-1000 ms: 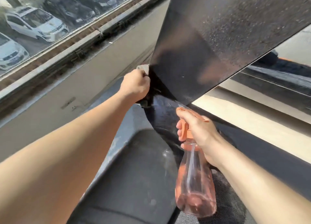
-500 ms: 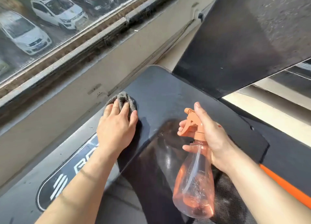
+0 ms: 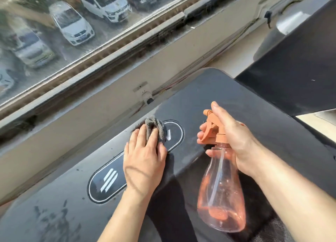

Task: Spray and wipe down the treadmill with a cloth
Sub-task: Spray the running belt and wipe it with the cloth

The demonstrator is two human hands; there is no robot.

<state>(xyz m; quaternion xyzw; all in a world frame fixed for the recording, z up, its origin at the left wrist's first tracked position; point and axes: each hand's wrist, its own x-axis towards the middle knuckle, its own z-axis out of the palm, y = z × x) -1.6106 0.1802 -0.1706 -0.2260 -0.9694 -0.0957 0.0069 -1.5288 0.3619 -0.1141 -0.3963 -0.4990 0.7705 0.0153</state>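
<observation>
At the far left, a window is looking down on parked cars, with its sill running along the treadmill. The treadmill's dark front cover is lying across the middle of the view, carrying an oval badge. The left hand is resting palm-down across that badge, its fingers lying flat and a little spread. They are pressing a grey cloth onto the cover. The cloth is bunching out past the fingertips, and a fold is poking up between two fingers. To the right, well apart, the right hand is gripping the neck of a clear spray bottle, fingers curling around the orange trigger head. The bottle is hanging upright above the cover, with a little liquid sitting in its base.
</observation>
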